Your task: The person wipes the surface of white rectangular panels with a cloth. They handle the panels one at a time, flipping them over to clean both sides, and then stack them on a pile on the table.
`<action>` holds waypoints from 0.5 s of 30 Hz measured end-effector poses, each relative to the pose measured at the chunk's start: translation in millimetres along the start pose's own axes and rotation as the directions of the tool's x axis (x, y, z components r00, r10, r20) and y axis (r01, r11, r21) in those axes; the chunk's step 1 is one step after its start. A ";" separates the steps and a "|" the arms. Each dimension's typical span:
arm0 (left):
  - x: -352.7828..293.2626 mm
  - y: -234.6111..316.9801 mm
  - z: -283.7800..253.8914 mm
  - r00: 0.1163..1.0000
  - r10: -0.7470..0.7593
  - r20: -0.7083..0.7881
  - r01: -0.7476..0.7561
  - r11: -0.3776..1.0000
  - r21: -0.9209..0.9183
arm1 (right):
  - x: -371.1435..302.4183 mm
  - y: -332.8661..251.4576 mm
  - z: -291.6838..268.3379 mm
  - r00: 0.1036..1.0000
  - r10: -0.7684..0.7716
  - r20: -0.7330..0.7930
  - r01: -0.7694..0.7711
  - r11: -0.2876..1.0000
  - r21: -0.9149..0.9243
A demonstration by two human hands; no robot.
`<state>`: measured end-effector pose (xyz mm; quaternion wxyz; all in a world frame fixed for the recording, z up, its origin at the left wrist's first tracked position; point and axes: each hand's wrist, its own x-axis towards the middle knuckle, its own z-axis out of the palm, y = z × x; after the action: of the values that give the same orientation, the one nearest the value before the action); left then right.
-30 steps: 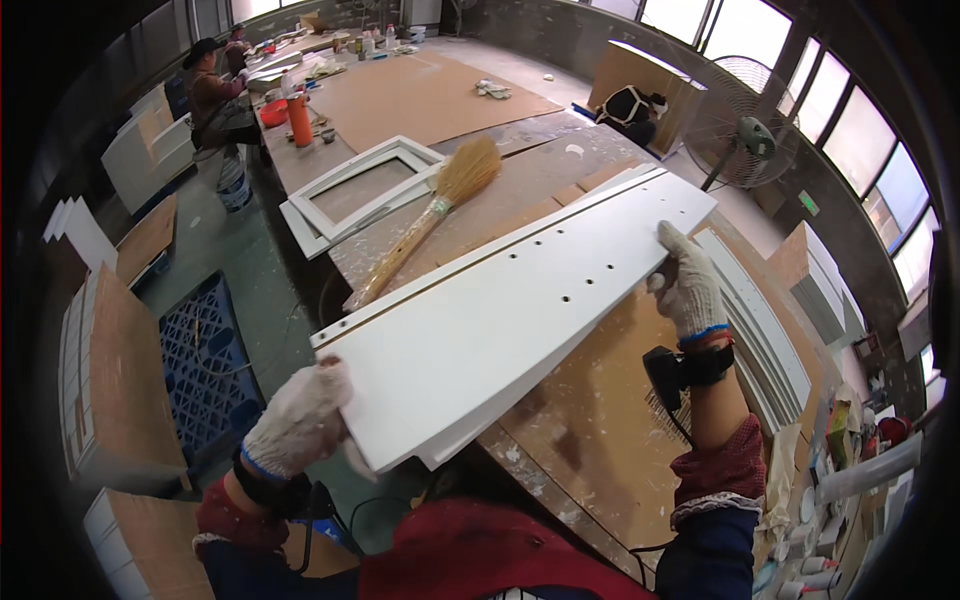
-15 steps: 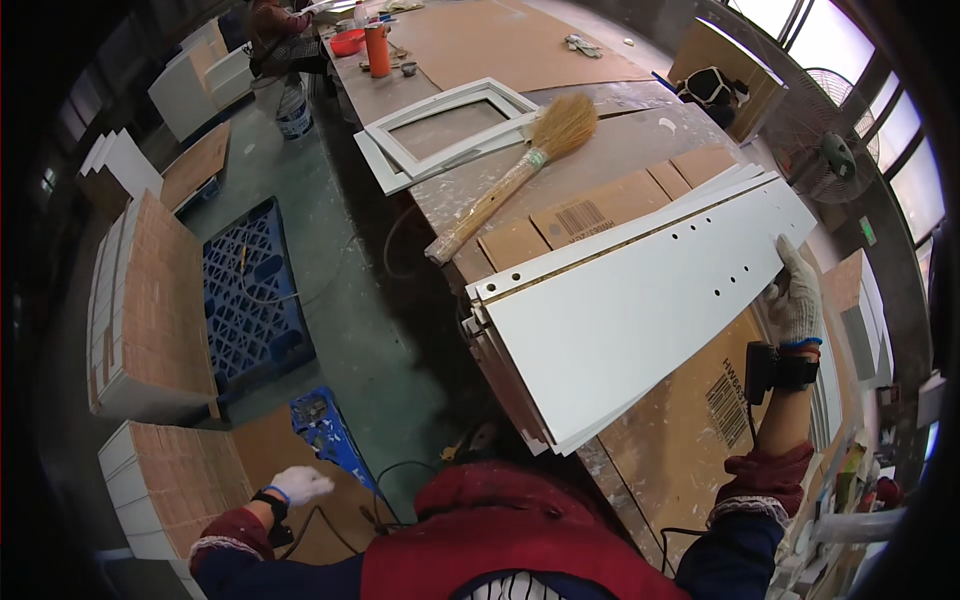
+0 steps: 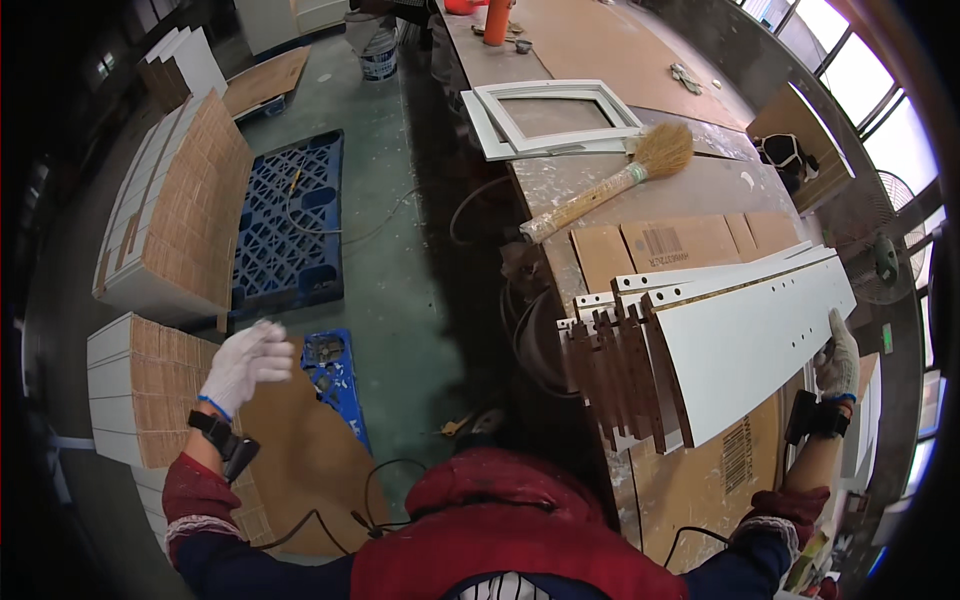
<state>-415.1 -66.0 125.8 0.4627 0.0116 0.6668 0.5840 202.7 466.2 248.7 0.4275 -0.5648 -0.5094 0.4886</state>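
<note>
A stack of white drilled panels (image 3: 745, 345) lies on the workbench. Its boards are fanned out unevenly, and their brown edges show at the left end. My right hand (image 3: 838, 365), in a white knit glove, grips the right end of the top panel, with fingertips over its edge; part of the hand is hidden there. Off to the left, above the floor, my gloved left hand (image 3: 248, 365) is raised with fingers stretched out and nothing in it. Nearest to it is a stack of boards (image 3: 170, 390) with brown faces and white edges.
Cardboard (image 3: 600, 255) lies under the panels. Beyond are a straw brush (image 3: 600, 195), white frames (image 3: 488, 130) and an orange cylinder (image 3: 497, 22). On the floor at left are a blue pallet (image 3: 290, 220), a taller board stack (image 3: 195, 200) and cables (image 3: 320, 525).
My left hand has risen and moved farther forward, with its fingers straightening. The view has shifted, and more of the panels' brown end edges shows. My right hand stays at the panel's right end.
</note>
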 end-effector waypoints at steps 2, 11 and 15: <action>-11.0 21.5 83.3 0.959 0.003 0.283 0.024 0.995 -0.094 | -1.0 -7.3 3.8 1.000 0.014 -0.006 -0.015 0.998 -0.053; -30.3 28.5 298.5 0.500 0.461 0.733 -0.801 0.568 0.189 | -20.0 -25.1 21.3 0.986 0.096 -0.138 -0.141 0.920 -0.365; -23.4 31.2 325.5 0.467 0.521 0.714 -0.829 0.539 0.149 | -37.3 -43.0 31.0 0.992 0.060 -0.112 -0.113 0.825 -0.554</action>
<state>-212.8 180.9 200.6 0.3437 0.5803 0.5423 0.5011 165.2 433.7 290.4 0.2435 -0.7090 -0.5842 0.3110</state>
